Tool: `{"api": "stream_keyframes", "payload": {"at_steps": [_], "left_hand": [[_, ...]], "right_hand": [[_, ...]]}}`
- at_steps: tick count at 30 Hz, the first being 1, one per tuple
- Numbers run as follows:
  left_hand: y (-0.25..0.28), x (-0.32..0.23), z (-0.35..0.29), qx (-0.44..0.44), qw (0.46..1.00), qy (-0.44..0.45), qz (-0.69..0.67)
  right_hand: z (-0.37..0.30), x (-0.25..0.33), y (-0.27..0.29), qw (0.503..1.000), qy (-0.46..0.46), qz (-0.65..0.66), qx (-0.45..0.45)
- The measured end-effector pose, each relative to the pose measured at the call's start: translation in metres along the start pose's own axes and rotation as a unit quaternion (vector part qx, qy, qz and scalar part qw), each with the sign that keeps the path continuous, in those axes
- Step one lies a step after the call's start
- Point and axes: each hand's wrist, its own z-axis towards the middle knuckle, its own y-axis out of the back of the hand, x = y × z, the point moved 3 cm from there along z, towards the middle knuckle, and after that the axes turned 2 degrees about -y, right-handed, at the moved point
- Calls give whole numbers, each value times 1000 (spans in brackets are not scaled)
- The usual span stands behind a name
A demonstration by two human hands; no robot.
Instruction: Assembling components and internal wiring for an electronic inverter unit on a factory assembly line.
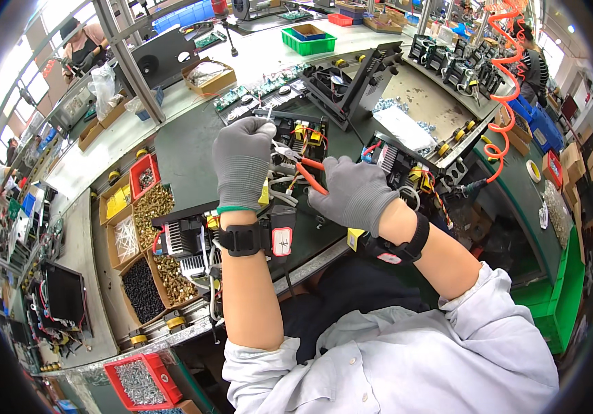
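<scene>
My right hand (355,190), in a grey glove, is closed round the orange handles of cutting pliers (312,176). Their metal jaws point left, close to my left hand (243,159). That hand, gloved in grey too, is a fist with a thin white strip (269,112) standing out of its top, which looks like a cable tie. Beneath and just beyond the jaws lies an electronic assembly (301,134) with a dark board, yellow parts and bundled wires. The fist hides part of it. Similar assemblies with finned heat sinks sit by my left forearm (196,241) and right of my right hand (396,159).
At left, boxes hold brass fittings (150,207), white cable ties (126,241) and black screws (143,290). Beyond the work are a tilted black frame (341,86) and a green bin (308,43). A coiled orange air hose (500,69) hangs at right. Other people work farther off.
</scene>
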Motion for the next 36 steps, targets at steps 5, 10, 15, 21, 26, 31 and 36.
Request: {"api": "stream_keyframes", "payload": {"at_steps": [5,10,15,21,26,31,36], "left_hand": [[13,-9,-19,-74,994,-54,-50],[105,-83,-113,-168,965,-113,-168],[160,-18,-123,-14,991,-24,-133],[139,11,-121,119,980,82,-134],[134,19,-117,135,980,80,-121],[137,22,-116,129,984,62,-111],[138,22,-114,127,984,36,-122]], "right_hand": [[-9,-1,13,984,41,153,80],[-63,4,15,957,192,214,-45],[-79,41,-9,948,239,212,-14],[-82,60,-23,943,258,210,8],[-86,63,-24,944,260,204,15],[-88,63,-24,942,258,215,6],[-84,71,-29,936,267,230,20]]}}
